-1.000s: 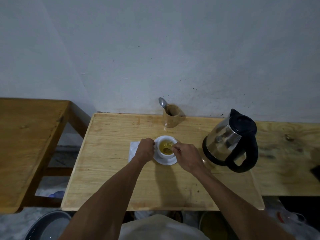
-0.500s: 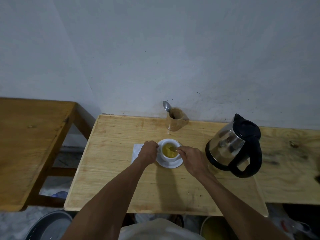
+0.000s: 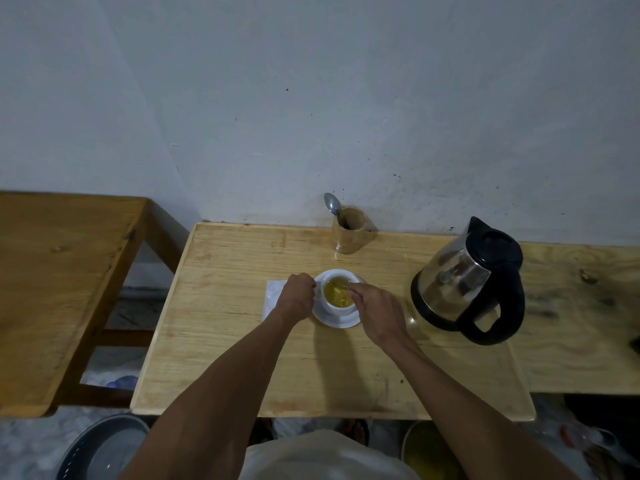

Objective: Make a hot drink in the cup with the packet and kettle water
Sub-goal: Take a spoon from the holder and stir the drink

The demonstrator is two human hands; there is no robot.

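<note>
A white cup point(image 3: 337, 308) of yellow drink stands on a white saucer point(image 3: 341, 320) in the middle of the wooden table point(image 3: 242, 358). My left hand point(image 3: 296, 299) grips the cup at its left side. My right hand point(image 3: 375, 306) reaches over the cup's right rim, fingers pinched on a small spoon point(image 3: 343, 301) whose bowl sits in the liquid. The steel kettle point(image 3: 464, 278) with a black lid and handle stands to the right. A white packet or paper point(image 3: 273, 296) lies flat under my left hand.
A wooden holder point(image 3: 349, 230) with a spoon point(image 3: 331, 203) in it stands at the back by the wall. A second wooden table point(image 3: 52, 271) stands to the left with a gap between. Basins point(image 3: 104, 448) sit on the floor below.
The spoon has shifted inside the cup as my right hand stirs. My left hand stays on the cup. The camera has tilted a little.
</note>
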